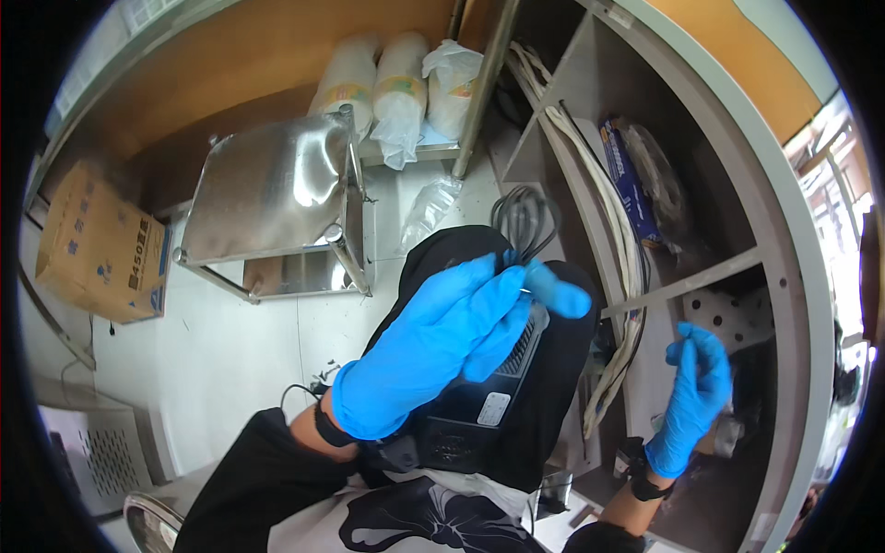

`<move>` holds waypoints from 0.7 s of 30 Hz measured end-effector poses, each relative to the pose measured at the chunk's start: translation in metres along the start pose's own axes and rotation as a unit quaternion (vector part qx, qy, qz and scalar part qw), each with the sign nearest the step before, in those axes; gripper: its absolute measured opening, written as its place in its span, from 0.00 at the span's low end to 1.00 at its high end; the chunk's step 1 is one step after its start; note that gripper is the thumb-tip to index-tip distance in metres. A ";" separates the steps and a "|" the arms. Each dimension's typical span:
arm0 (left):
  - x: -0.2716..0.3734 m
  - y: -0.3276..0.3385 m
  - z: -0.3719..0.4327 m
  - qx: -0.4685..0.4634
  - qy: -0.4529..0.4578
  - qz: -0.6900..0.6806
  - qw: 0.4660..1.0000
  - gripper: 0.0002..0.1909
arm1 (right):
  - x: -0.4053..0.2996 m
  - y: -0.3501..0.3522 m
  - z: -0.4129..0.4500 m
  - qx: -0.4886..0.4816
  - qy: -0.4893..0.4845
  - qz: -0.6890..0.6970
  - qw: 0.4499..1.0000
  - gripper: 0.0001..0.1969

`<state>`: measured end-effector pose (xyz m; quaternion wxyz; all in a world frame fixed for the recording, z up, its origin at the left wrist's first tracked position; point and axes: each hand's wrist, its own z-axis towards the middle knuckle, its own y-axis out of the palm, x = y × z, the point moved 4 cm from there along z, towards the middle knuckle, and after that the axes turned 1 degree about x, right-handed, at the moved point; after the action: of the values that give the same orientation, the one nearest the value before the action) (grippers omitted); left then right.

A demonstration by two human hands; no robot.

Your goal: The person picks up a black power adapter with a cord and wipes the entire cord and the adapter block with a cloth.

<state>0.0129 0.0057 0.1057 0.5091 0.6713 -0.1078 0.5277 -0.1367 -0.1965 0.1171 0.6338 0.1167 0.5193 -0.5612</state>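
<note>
My left hand (442,332), in a blue glove, grips a bundled black cable (527,218) above my knees. The cable's loops stick up past the fingertips. A blurred blue piece lies at those fingertips; I cannot tell whether it is a gloved finger. Under this hand a black device (460,422) with a ribbed grille and a white label rests on my lap. Off to the right, my gloved right hand (700,387) is raised in front of the shelf unit, its fingers bent. Nothing shows clearly between them.
A stainless steel stand (269,186) is ahead on the left, near a cardboard box (104,242). Wrapped stacks (401,90) are on a low metal shelf. The grey shelf unit (795,332) at right holds a blue box (629,180); pale wrapped tubing (608,207) runs along it.
</note>
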 end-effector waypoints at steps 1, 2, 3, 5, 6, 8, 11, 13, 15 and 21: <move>0.000 0.004 0.002 -0.004 -0.008 0.006 1.000 0.21 | -0.030 0.007 -0.005 0.022 -0.067 0.020 0.997 0.05; 0.002 0.008 0.006 0.006 0.012 0.021 1.000 0.22 | -0.063 0.010 -0.008 0.040 -0.183 0.022 0.982 0.07; 0.008 0.013 0.007 0.024 0.036 0.046 0.998 0.23 | -0.088 0.016 -0.012 0.012 -0.233 0.009 0.972 0.09; 0.006 0.024 0.003 0.025 0.048 0.060 0.997 0.21 | -0.134 0.030 -0.019 -0.054 -0.311 -0.015 0.949 0.16; -0.007 0.027 0.001 0.033 0.004 0.002 0.999 0.18 | -0.145 0.037 -0.025 -0.026 -0.337 -0.065 0.939 0.19; -0.021 0.025 -0.011 0.039 -0.042 0.016 0.998 0.14 | -0.152 0.050 -0.025 -0.101 -0.356 -0.094 0.924 0.18; -0.027 0.015 -0.023 0.059 0.076 0.296 0.950 0.10 | -0.141 0.080 -0.029 -0.156 -0.337 -0.153 0.916 0.18; -0.035 0.005 -0.025 0.059 -0.016 0.222 0.973 0.10 | -0.130 0.094 -0.033 -0.203 -0.311 -0.191 0.909 0.18; -0.040 -0.003 -0.021 0.048 -0.105 0.141 0.983 0.11 | -0.116 0.099 -0.032 -0.203 -0.218 -0.088 0.951 0.17; -0.061 -0.008 -0.012 0.017 -0.198 -0.049 0.979 0.21 | -0.101 0.105 -0.034 -0.205 -0.196 -0.211 0.935 0.16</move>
<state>-0.0142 -0.0052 0.0499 0.4918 0.7751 -0.1647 0.3610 -0.0498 -0.0762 0.1368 0.6002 -0.2403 0.5011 -0.5753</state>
